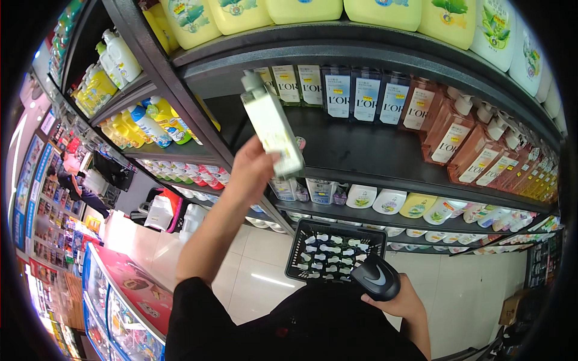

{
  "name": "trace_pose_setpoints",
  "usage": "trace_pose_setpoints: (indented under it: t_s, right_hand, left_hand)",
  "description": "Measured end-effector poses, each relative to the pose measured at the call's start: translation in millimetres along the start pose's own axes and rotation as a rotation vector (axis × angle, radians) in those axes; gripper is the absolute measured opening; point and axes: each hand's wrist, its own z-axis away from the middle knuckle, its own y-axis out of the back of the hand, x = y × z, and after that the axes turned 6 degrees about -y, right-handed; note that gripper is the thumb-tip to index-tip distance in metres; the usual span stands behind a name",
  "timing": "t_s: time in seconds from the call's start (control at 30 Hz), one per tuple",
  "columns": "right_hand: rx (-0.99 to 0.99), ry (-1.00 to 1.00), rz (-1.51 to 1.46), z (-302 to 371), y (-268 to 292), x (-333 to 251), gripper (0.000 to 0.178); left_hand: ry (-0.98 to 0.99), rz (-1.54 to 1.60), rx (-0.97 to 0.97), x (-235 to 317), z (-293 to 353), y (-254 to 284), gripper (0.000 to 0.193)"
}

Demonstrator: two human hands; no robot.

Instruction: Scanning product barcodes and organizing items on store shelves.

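My left hand (254, 170) is wrapped round the lower part of a greenish pump bottle (270, 125) with a white label. The bottle leans, its grey-green top pointing up and left, in front of the black shelf (355, 144). Low on the right, my right hand (404, 299) grips a black handheld barcode scanner (376, 278); the fingers under it are partly hidden. Just beyond the scanner, a black basket (293, 259) holds several bottles with white pump tops (328, 248).
Clear, blue and pink-orange bottles (448, 129) line the shelf's back and right side. Big yellow jugs (307, 9) fill the shelf above. Several bottles (391, 201) stand on the shelf below. A glass display case (108, 301) stands at the lower left; a person (75, 186) is far off left.
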Motion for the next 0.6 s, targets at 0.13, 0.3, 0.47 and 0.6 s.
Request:
trace_pose_setpoints:
  t_s: [0.13,0.3,0.47,0.6]
  right_hand:
    - [0.04,-0.039,-0.043,0,0,7,0.045]
    - [0.118,-0.042,-0.079,-3,2,9,0.045]
    - [0.094,-0.065,-0.121,-12,5,20,0.044]
    - [0.078,-0.127,-0.092,-17,10,24,0.044]
  left_hand:
    - [-0.115,-0.285,0.395,-9,-79,35,0.046]
    - [-0.342,-0.68,0.599,-49,-152,95,0.063]
    - [-0.441,-1.102,0.719,-73,-180,128,0.079]
    - [-0.475,-1.132,0.707,-82,-188,139,0.077]
